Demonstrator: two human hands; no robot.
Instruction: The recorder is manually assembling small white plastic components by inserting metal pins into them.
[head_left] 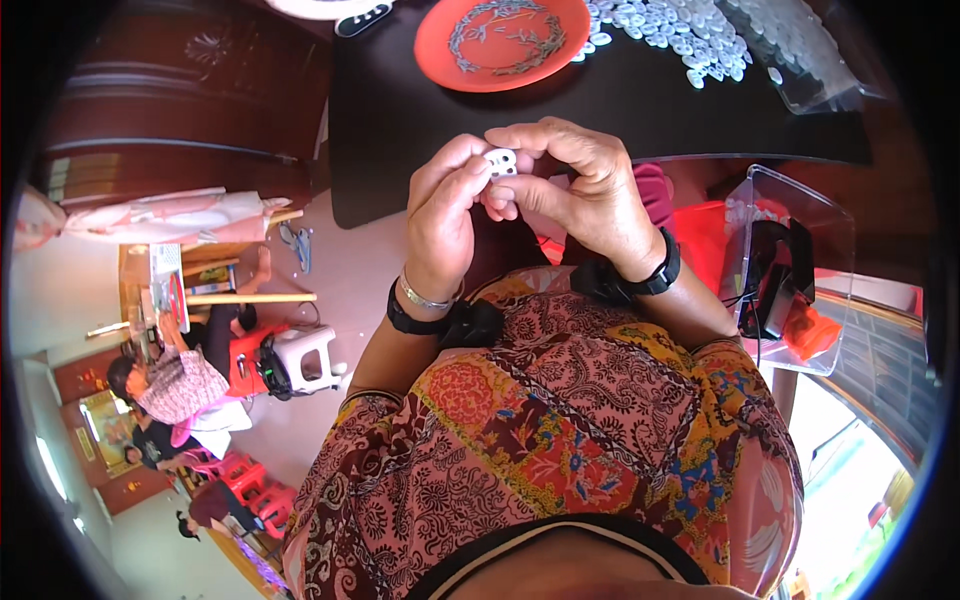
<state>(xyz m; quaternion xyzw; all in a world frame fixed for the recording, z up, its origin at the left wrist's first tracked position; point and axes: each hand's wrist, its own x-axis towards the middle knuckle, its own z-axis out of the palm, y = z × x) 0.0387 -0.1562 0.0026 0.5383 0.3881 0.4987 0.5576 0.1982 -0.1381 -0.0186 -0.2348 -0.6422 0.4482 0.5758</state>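
Between both hands, just off the near edge of the dark table (600, 125), I hold a small white plastic piece with dark holes (502, 163). My left hand (442, 205) pinches it from the left with thumb and fingers. My right hand (585, 185) closes on it from the right, its thumb below and forefinger above. The fingertips cover part of the piece. Beyond my hands stands an orange-red plate (432, 55) with many thin grey pieces on it. Right of the plate lies a heap of small white, rounded plastic pieces (690, 45).
A clear bag (815, 60) of similar pieces lies at the table's far right. Beside me on the right is a clear plastic box (845, 235) holding dark items and something orange. Several people sit at the left, near a white stool (315, 360) and red chairs (245, 475).
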